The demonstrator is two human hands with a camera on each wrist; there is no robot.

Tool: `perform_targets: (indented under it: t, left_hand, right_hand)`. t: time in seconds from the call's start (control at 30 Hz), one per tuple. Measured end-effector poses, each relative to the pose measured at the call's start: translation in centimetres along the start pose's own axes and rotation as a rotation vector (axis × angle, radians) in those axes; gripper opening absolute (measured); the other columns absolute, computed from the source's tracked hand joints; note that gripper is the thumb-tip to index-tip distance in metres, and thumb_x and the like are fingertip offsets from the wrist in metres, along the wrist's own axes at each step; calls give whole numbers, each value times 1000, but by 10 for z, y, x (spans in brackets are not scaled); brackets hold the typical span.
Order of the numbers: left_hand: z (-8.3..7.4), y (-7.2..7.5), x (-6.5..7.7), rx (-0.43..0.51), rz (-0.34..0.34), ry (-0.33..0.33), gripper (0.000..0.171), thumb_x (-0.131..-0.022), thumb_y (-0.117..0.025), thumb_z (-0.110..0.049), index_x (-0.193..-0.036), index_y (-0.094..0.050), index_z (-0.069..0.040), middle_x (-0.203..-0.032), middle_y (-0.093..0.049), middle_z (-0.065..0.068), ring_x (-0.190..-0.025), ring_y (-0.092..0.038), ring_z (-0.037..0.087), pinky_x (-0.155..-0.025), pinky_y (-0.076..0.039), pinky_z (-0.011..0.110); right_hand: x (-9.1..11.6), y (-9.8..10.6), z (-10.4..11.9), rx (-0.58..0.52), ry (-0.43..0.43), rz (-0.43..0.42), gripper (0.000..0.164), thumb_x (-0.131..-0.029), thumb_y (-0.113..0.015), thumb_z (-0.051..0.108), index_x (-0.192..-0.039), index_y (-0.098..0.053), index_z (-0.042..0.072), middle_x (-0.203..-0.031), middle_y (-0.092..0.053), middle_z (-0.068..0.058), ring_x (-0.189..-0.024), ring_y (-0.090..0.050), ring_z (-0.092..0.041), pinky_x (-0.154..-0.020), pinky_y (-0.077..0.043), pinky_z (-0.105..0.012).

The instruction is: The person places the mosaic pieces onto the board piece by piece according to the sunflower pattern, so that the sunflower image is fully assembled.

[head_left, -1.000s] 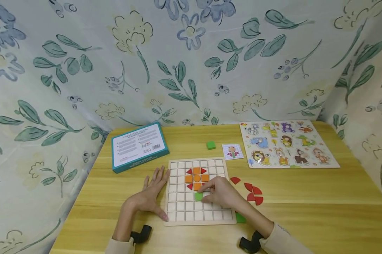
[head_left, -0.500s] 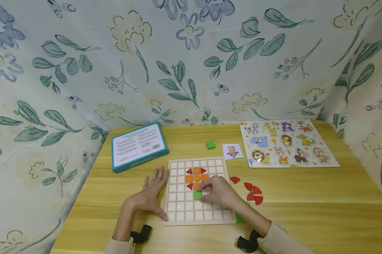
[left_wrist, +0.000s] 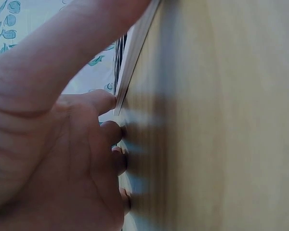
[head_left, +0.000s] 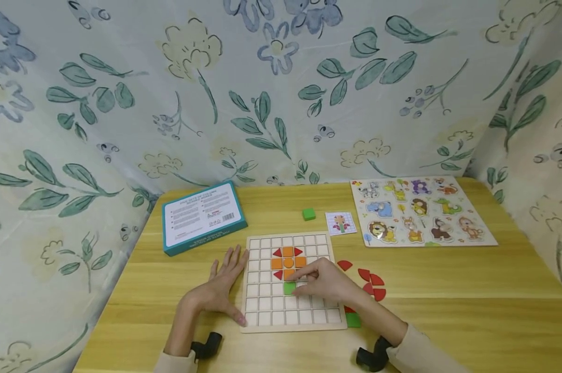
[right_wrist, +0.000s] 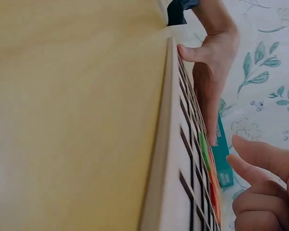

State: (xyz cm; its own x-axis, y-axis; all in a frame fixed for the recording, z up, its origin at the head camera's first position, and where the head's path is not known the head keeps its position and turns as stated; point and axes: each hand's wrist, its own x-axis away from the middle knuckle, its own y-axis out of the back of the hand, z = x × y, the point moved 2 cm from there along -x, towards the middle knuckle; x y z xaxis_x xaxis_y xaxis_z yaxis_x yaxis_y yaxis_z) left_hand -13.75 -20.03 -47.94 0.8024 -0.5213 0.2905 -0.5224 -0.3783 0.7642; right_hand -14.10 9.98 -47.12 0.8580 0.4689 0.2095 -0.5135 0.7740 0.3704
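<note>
A pale wooden grid board point(head_left: 267, 303) lies on the table in the head view. Orange and red pieces form a flower on it, with a green square point(head_left: 289, 288) in the cell just below. My right hand point(head_left: 329, 282) is over the board, index finger and thumb at the green square's right side. In the right wrist view those fingertips point(right_wrist: 237, 144) stand a little apart with nothing between them, off the green square point(right_wrist: 204, 150); the other fingers are curled. My left hand point(head_left: 218, 290) is spread along the board's left edge, thumb touching its near corner.
Red quarter-round pieces point(head_left: 377, 280) and a green piece point(head_left: 353, 319) lie right of the board. Behind it are a green block point(head_left: 308, 214) and a pattern card point(head_left: 340, 223). A teal box point(head_left: 204, 217) stands back left, an animal puzzle point(head_left: 416, 212) back right.
The green square has shifted slightly left and now lies flat in its cell under the orange pieces. My right fingers have stayed close beside it. The left hand has kept its place.
</note>
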Motion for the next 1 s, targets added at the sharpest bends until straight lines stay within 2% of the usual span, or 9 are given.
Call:
perform_targets:
  t: [0.07, 0.23, 0.4, 0.63, 0.83, 1.0]
  left_hand:
    - [0, 1, 0, -3, 0, -1, 157, -55, -100, -47, -166, 5, -6, -171, 21, 23, -158, 21, 44, -124, 12, 71]
    - [0, 2, 0, 1, -3, -3, 157, -56, -100, -46, -166, 4, -7, -171, 21, 23, -158, 21, 44, -124, 12, 71]
    - [2, 2, 1, -4, -7, 6, 157, -55, -100, -48, -166, 4, -7, -171, 20, 23, -158, 20, 45, -124, 11, 71]
    - [3, 1, 1, 8, -1, -3, 157, -56, -100, -48, -166, 4, -6, -171, 21, 23, -158, 21, 45, -124, 12, 72]
    - [1, 0, 0, 12, 1, -6, 157, -56, -100, -47, -166, 4, -6, -171, 21, 23, -158, 21, 45, -124, 12, 72]
    - [-1, 0, 0, 14, 4, 4, 157, -56, -100, -47, -166, 4, -7, -171, 21, 22, -158, 21, 44, -124, 12, 72]
  right_hand:
    - [7, 15, -3, -7, -12, -7, 23, -86, -85, 19, -108, -83, 13, -56, -30, 5, -54, -28, -12, -50, -22, -20]
    - [28, 57, -17, 63, -53, -114, 25, -90, -81, 21, -113, -81, 12, -59, -34, 4, -55, -32, -11, -51, -26, -21]
    - [41, 79, -33, 50, -148, -194, 31, -89, -81, 20, -118, -78, 9, -58, -35, 4, -51, -32, -10, -47, -25, -20]
    - [41, 84, -41, 88, -221, -289, 37, -85, -85, 20, -118, -78, 7, -58, -35, 4, -52, -33, -11, -46, -24, -21]
    - [32, 79, -44, 87, -265, -310, 35, -79, -89, 19, -112, -81, 10, -56, -37, 4, -53, -34, -12, -47, -25, -21]
    - [27, 77, -46, 91, -246, -299, 27, -80, -88, 14, -106, -82, 10, -59, -36, 4, -55, -33, -13, -49, -25, -22]
